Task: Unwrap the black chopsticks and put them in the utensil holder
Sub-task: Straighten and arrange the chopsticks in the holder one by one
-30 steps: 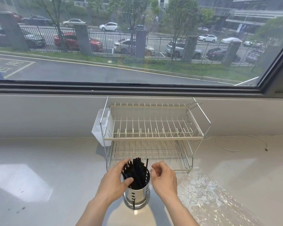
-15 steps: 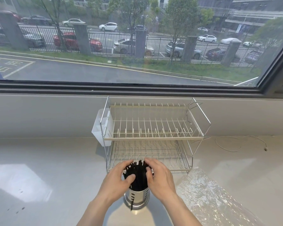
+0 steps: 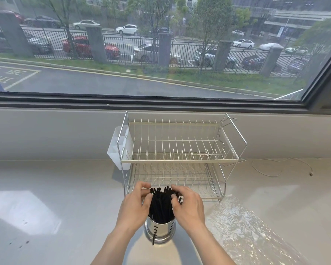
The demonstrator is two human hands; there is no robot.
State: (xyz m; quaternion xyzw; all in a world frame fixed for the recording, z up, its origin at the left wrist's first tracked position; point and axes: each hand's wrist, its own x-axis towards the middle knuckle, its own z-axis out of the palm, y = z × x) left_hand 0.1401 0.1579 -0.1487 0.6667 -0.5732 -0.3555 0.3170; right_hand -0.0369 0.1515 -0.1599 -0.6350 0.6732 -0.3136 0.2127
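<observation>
1. Standing in the lower middle of the frame, the utensil holder (image 3: 160, 231) is a shiny metal cylinder with slots in its wall, resting upright on the pale counter (image 3: 65, 188).
2. Black chopsticks (image 3: 161, 203) fill the holder as a bundle, their upper ends fanning out above its rim; one stick pokes out through a slot low on the holder's front.
3. The left hand (image 3: 134, 205) curls around the left side of the bundle, fingers bent over the tops and thumb pressed against the sticks.
4. The right hand (image 3: 188, 204) mirrors it on the right side, fingers arched over the stick ends and thumb touching the bundle, so both hands are closed on the chopsticks from opposite sides.
5. Just behind the hands, in the middle of the frame, a two-tier wire dish rack (image 3: 180, 155) stands against the wall, with a white plastic caddy (image 3: 116, 150) hung on its left end.
6. A crumpled sheet of clear plastic wrap (image 3: 246, 232) lies on the counter at the lower right, beside the right forearm.
7. A thin white cable (image 3: 281, 169) lies on the counter at the right, well apart from the holder.
</observation>
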